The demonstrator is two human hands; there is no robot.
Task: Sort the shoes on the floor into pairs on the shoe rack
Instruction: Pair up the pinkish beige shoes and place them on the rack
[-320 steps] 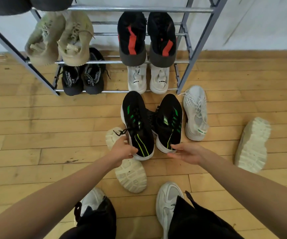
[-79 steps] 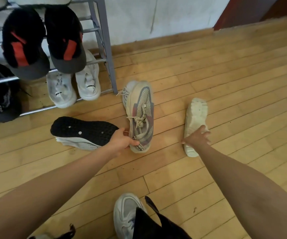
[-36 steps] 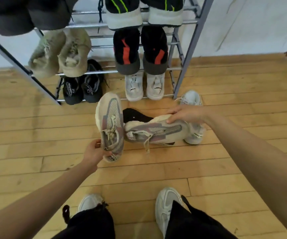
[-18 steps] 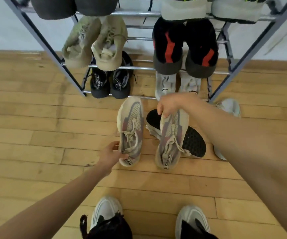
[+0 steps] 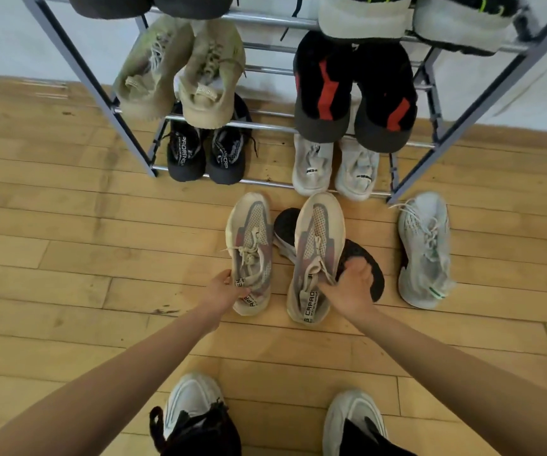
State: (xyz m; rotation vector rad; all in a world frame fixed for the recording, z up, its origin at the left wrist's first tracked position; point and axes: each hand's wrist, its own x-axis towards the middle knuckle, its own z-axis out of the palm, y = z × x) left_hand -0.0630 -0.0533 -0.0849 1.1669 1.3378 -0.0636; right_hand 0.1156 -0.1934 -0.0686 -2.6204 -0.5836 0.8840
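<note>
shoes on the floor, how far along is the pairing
Done: matched pairs line the shoe rack, like the olive pair. In hand: the left hand grips the heel of one beige sneaker; the right hand is at the heel of the matching sneaker. Left: racking those two, then the overturned black-soled shoe and the white shoe beside the rack.

Two beige mesh sneakers stand upright side by side on the floor, toes toward the shoe rack [image 5: 463,125]. The left beige sneaker [image 5: 250,245] stands clear. The right beige sneaker [image 5: 316,238] overlaps an overturned black-soled shoe [image 5: 286,225]. A white knit sneaker [image 5: 425,251] lies farther right.
</note>
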